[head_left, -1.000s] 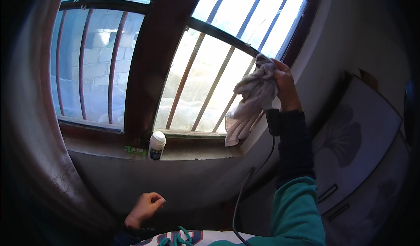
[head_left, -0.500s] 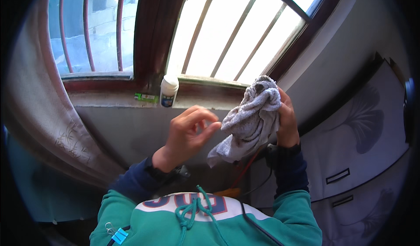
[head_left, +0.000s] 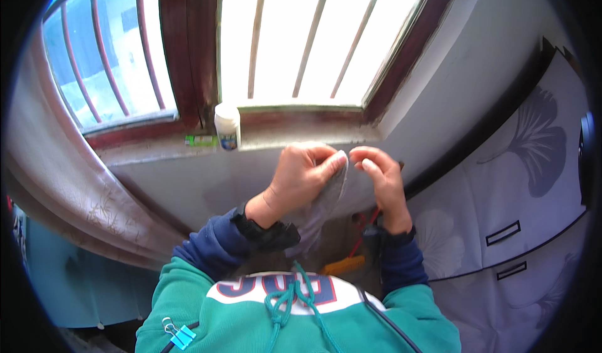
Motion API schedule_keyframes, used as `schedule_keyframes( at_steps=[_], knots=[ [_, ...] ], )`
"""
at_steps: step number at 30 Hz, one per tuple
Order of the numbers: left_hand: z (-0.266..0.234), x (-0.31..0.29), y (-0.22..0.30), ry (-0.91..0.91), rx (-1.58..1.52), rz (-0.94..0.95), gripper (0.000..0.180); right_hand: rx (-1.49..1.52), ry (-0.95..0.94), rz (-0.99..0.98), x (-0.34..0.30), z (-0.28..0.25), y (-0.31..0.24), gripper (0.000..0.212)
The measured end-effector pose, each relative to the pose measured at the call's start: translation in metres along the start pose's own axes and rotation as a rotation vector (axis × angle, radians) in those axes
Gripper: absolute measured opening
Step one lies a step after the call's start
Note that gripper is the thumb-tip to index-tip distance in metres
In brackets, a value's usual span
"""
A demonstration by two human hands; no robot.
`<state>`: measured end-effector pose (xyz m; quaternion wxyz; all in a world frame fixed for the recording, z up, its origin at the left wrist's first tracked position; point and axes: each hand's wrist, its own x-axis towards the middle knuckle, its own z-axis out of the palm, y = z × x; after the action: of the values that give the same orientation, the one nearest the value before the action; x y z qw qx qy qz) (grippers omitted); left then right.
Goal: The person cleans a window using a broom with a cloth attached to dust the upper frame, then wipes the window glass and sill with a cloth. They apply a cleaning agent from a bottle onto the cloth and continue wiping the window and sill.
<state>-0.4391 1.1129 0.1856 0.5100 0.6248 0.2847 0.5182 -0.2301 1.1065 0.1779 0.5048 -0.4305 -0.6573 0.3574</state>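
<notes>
A greyish-white towel (head_left: 331, 193) hangs down from my left hand (head_left: 293, 178), its upper edge pinched between thumb and fingers. It drops in a narrow fold in front of the wall, and its lower end is blurred. My right hand (head_left: 384, 180) is raised just to the right of the towel's top edge. Its fingers are bent and a little apart, with nothing visible between them.
On the window sill (head_left: 301, 136) stand a white bottle (head_left: 227, 127) and a small green packet (head_left: 200, 141). A curtain (head_left: 94, 183) hangs at left. A cabinet with a leaf pattern (head_left: 501, 196) is at right. Low in the middle is an orange-yellow object (head_left: 343, 265).
The towel has passed from my right hand to my left and now hangs lengthwise instead of bunched. My right hand has let go of it. The view has shifted slightly.
</notes>
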Motion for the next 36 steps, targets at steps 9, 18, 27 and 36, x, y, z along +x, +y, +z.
schedule_keyframes(
  at_steps=[9, 18, 27, 36],
  knots=[
    [-0.012, 0.026, 0.041, 0.095, 0.001, 0.174, 0.024, -0.251, 0.080, -0.457, 0.043, 0.037, -0.053, 0.056],
    [-0.071, -0.033, 0.008, 0.106, 0.142, 0.051, 0.018, -1.017, 0.580, -0.715, 0.200, -0.080, -0.193, 0.029],
    [-0.084, -0.059, -0.039, 0.157, 0.067, -0.202, 0.017, -1.682, 0.627, -0.507, 0.267, -0.108, -0.212, 0.014],
    [-0.083, -0.051, -0.061, 0.124, -0.001, -0.271, 0.017, -1.688, 0.350, -0.411, 0.265, -0.075, -0.236, 0.020]
  ],
)
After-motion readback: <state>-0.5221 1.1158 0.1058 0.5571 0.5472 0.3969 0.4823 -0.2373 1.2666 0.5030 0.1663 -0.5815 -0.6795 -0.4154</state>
